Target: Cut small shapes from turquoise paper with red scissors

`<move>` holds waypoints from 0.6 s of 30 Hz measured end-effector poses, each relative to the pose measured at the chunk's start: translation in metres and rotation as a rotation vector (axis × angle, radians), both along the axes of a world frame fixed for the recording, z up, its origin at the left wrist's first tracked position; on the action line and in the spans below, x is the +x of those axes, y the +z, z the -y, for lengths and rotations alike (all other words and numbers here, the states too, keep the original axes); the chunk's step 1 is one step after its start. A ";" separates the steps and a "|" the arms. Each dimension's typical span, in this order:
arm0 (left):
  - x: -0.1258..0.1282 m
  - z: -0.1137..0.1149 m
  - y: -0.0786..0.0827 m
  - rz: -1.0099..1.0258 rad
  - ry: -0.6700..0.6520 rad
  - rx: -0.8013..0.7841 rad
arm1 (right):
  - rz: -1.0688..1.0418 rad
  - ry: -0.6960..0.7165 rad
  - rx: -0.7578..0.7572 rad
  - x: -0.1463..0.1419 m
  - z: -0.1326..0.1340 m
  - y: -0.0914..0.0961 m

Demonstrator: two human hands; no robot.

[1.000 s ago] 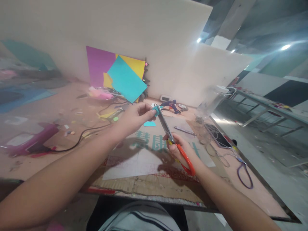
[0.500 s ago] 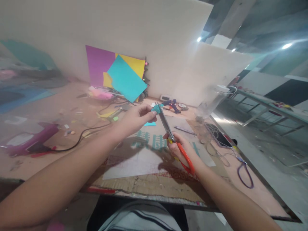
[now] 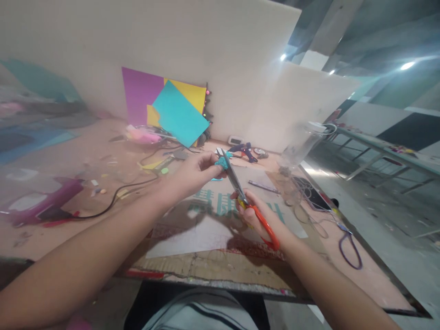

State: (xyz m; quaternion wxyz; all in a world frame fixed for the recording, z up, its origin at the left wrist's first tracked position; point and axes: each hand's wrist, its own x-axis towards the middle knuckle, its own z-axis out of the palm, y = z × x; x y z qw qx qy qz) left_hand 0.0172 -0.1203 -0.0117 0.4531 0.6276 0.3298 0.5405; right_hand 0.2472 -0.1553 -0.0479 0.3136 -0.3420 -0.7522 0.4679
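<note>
My left hand [image 3: 195, 172] pinches a small teal scrap [image 3: 222, 162] above the worktable. My right hand [image 3: 256, 215] grips orange-handled scissors [image 3: 240, 190], fingers through the loops. The steel blades point up and away, and their tips meet the teal scrap beside my left fingertips. Both hands hover over a pale sheet with teal lettering [image 3: 220, 211] lying on cardboard [image 3: 206, 263].
Purple, yellow and teal paper sheets [image 3: 172, 112] lean on the white back wall. A purple glue gun [image 3: 44, 201] with a black cable lies left. A blue glue gun [image 3: 244, 150], clear jar [image 3: 299, 151], phone [image 3: 314, 195] and purple-handled scissors [image 3: 349, 247] sit right.
My left hand turned the teal scrap slightly and shifted it a little right against the blades. The scissors stayed almost in place.
</note>
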 end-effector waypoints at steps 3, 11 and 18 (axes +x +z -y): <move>0.001 0.000 -0.002 -0.012 0.006 0.011 | 0.014 0.005 0.004 0.001 0.000 -0.001; 0.000 0.000 -0.005 -0.083 0.007 0.048 | -0.016 0.003 -0.010 0.001 0.000 -0.004; -0.001 -0.002 -0.010 -0.099 0.010 0.077 | -0.031 -0.049 -0.039 -0.002 -0.001 -0.006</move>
